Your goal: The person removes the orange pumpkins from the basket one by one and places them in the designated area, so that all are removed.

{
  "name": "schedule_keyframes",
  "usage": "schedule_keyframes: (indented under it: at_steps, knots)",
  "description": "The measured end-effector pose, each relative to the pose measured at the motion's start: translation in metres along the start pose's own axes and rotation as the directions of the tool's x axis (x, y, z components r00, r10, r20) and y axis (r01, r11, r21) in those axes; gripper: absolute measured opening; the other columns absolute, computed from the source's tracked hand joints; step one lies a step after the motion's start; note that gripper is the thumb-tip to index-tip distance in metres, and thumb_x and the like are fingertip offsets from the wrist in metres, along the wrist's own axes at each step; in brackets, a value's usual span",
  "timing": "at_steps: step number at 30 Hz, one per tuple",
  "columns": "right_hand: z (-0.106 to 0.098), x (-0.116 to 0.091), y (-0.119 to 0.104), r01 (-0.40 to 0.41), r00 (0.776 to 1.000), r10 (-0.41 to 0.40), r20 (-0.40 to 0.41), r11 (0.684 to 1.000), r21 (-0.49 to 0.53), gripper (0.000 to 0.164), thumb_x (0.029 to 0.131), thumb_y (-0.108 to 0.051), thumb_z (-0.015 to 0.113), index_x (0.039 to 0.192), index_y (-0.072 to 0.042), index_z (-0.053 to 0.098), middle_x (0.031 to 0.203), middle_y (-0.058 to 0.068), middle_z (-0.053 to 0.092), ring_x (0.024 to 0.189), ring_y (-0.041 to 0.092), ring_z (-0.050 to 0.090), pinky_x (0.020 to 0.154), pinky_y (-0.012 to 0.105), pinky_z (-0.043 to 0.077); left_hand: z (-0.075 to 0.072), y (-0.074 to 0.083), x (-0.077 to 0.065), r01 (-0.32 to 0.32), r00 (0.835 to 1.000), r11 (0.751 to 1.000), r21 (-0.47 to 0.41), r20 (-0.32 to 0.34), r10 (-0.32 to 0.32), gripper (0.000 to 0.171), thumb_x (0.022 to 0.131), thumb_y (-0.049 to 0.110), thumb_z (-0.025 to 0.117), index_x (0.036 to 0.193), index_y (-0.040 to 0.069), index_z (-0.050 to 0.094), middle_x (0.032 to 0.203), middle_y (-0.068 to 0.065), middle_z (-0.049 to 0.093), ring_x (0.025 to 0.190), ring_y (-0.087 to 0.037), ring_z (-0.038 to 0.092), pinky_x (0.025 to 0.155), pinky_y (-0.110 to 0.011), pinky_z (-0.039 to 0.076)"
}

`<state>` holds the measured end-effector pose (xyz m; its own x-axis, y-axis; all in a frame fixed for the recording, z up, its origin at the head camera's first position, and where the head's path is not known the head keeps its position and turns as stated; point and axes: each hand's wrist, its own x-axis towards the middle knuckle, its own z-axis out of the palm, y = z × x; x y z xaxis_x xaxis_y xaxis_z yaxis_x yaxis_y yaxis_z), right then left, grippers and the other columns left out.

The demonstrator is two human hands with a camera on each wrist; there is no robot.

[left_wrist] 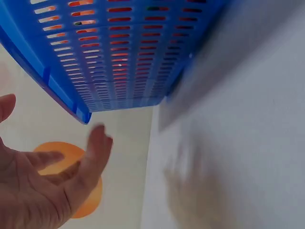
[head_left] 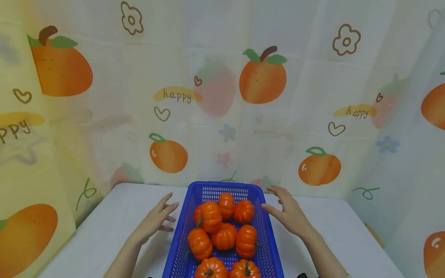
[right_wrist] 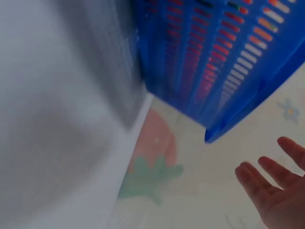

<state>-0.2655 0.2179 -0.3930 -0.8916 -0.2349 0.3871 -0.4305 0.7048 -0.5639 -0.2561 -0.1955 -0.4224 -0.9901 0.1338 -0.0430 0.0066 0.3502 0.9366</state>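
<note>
A blue slatted plastic basket (head_left: 183,224) stands on the white table, with several small orange pumpkins (head_left: 224,236) with green stems inside it. My left hand (head_left: 156,218) hovers just left of the basket, fingers spread and holding nothing. On the other side, my right hand (head_left: 288,212) is raised near the right rim, its fingers loosely extended and nothing in them. Both wrist views show a gap between the basket wall (left_wrist: 124,62) and the hand. The basket's near end is cut off by the bottom of the head view.
The white table (head_left: 114,216) reaches back to a pale curtain (head_left: 222,154) printed with oranges, hearts and flowers. More curtain hangs at both sides. A small yellowish strip (head_left: 374,234) shows by the table's right edge.
</note>
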Motion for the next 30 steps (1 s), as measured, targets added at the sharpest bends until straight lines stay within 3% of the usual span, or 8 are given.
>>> schedule_keyframes:
  at_steps: [3, 7, 10, 13, 17, 24, 30]
  knots:
    - [0.007, 0.003, -0.008, 0.002, 0.998, -0.009, 0.060, 0.993, 0.117, 0.063, 0.090, -0.040, 0.068, 0.142, -0.010, 0.049, 0.144, 0.014, 0.052, 0.130, 0.041, 0.052, 0.102, 0.056, 0.049, -0.001, -0.006, 0.004, 0.039, 0.994, 0.990, -0.133, 0.111, -0.024, 0.069, 0.102, 0.042, 0.045, 0.158, 0.011, 0.018, 0.130, -0.025, 0.052, 0.091, -0.021, 0.067, 0.077, -0.041, 0.061]
    - [0.014, 0.006, -0.015, -0.031, 0.990, 0.001, 0.140, 0.977, 0.212, 0.060, 0.090, -0.039, 0.068, 0.142, -0.016, 0.050, 0.146, 0.010, 0.052, 0.130, 0.039, 0.053, 0.104, 0.055, 0.048, -0.007, -0.016, 0.009, 0.056, 0.966, 0.976, -0.212, 0.260, 0.001, 0.068, 0.103, 0.038, 0.045, 0.159, 0.013, 0.016, 0.116, -0.008, 0.060, 0.089, -0.015, 0.068, 0.082, -0.039, 0.060]
    - [0.017, 0.009, -0.018, -0.047, 0.984, -0.003, 0.181, 0.961, 0.272, 0.058, 0.090, -0.036, 0.069, 0.142, -0.018, 0.050, 0.146, 0.008, 0.051, 0.130, 0.038, 0.053, 0.105, 0.054, 0.048, -0.010, -0.020, 0.013, 0.058, 0.944, 0.957, -0.284, 0.329, 0.040, 0.066, 0.102, 0.030, 0.048, 0.159, 0.016, 0.016, 0.113, 0.000, 0.060, 0.093, -0.013, 0.067, 0.085, -0.038, 0.058]
    - [0.018, 0.013, -0.022, -0.047, 0.975, -0.027, 0.221, 0.946, 0.321, 0.059, 0.091, -0.034, 0.068, 0.144, -0.017, 0.048, 0.147, 0.011, 0.050, 0.130, 0.041, 0.053, 0.105, 0.055, 0.048, -0.010, -0.022, 0.014, 0.051, 0.925, 0.940, -0.338, 0.372, 0.084, 0.069, 0.100, 0.020, 0.053, 0.159, 0.018, 0.016, 0.115, -0.001, 0.060, 0.099, -0.013, 0.067, 0.088, -0.038, 0.058]
    - [0.019, 0.020, -0.031, -0.053, 0.958, -0.056, 0.281, 0.929, 0.367, 0.060, 0.091, -0.036, 0.068, 0.145, -0.017, 0.047, 0.148, 0.013, 0.049, 0.132, 0.044, 0.051, 0.104, 0.056, 0.048, -0.008, -0.024, 0.013, 0.034, 0.909, 0.931, -0.364, 0.399, 0.123, 0.076, 0.097, 0.013, 0.057, 0.159, 0.017, 0.014, 0.119, -0.005, 0.059, 0.104, -0.015, 0.066, 0.090, -0.039, 0.058]
    - [0.014, 0.034, -0.054, -0.010, 0.912, -0.120, 0.391, 0.949, 0.314, 0.061, 0.088, -0.040, 0.071, 0.142, -0.024, 0.049, 0.149, 0.008, 0.046, 0.133, 0.037, 0.051, 0.106, 0.058, 0.046, -0.004, -0.026, 0.015, 0.053, 0.921, 0.933, -0.356, 0.379, 0.092, 0.082, 0.094, 0.012, 0.060, 0.160, 0.017, 0.011, 0.120, -0.006, 0.056, 0.102, -0.017, 0.066, 0.091, -0.039, 0.058]
    - [-0.001, 0.050, -0.073, 0.063, 0.881, -0.176, 0.439, 0.964, 0.259, 0.064, 0.086, -0.038, 0.073, 0.142, -0.018, 0.048, 0.148, 0.009, 0.049, 0.134, 0.039, 0.048, 0.108, 0.059, 0.043, -0.005, -0.026, 0.017, 0.055, 0.915, 0.932, -0.359, 0.391, 0.096, 0.083, 0.094, 0.011, 0.060, 0.160, 0.014, 0.009, 0.118, -0.005, 0.056, 0.100, -0.015, 0.067, 0.089, -0.038, 0.059]
